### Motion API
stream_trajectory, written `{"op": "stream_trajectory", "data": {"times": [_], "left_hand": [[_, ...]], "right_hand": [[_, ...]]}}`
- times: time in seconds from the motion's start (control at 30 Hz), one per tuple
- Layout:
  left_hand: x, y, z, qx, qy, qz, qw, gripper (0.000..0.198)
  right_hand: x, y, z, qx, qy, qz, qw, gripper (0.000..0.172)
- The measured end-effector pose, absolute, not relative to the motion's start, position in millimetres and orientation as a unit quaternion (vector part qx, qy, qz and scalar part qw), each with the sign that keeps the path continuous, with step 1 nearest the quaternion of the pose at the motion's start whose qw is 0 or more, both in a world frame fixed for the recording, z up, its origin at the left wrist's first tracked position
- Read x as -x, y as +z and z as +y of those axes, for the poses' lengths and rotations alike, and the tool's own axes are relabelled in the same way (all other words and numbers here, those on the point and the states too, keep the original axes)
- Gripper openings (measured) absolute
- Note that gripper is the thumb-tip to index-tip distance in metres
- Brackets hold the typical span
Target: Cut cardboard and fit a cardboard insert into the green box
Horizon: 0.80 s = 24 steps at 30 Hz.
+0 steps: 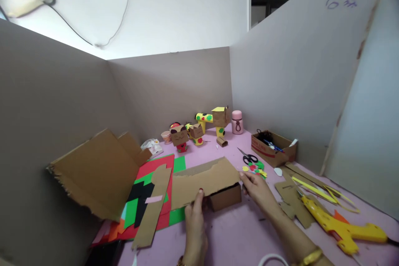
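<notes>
A flat piece of torn-edged cardboard (199, 183) lies tilted across the top of a small brown cardboard box (227, 198). My left hand (196, 226) pinches the sheet's near edge, thumb on top and the other fingers underneath. At the sheet's right corner, my right hand (254, 185) grips it between thumb and fingers. Left of the sheet, a long cardboard strip (152, 212) with a pink band rests on red, green and black paper sheets (165, 220).
Cardboard animal figures (180, 137) and a pink flask (237, 122) stand at the back. Scissors (248, 158), a box of supplies (271, 149), cardboard scraps (291, 199) and a yellow glue gun (343, 228) lie on the right. A large cardboard piece (96, 174) leans left.
</notes>
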State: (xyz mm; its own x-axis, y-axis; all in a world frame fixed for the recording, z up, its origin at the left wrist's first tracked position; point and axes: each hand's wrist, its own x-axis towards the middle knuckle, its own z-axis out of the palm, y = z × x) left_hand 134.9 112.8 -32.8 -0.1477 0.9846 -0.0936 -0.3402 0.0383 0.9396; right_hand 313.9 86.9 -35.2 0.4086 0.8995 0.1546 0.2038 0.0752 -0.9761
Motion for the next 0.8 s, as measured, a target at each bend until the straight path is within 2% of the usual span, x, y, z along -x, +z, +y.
{"op": "stream_trajectory", "data": {"times": [0.3,0.6,0.8], "left_hand": [[-140.1,-42.8,111.1,-0.344,0.577,0.460,0.581,0.043],[-140.2,-46.3,106.0,-0.332,0.574,0.473,0.580,0.044],[-140.2,-42.3,104.2,-0.355,0.574,0.472,0.568,0.032]], "right_hand": [[-312.1,-42.5,88.0,0.634,0.299,-0.476,0.531,0.028],[-315.8,-50.2,88.3,0.629,0.318,-0.473,0.529,0.032],[-313.9,-47.3,86.6,0.633,0.320,-0.455,0.538,0.039]]}}
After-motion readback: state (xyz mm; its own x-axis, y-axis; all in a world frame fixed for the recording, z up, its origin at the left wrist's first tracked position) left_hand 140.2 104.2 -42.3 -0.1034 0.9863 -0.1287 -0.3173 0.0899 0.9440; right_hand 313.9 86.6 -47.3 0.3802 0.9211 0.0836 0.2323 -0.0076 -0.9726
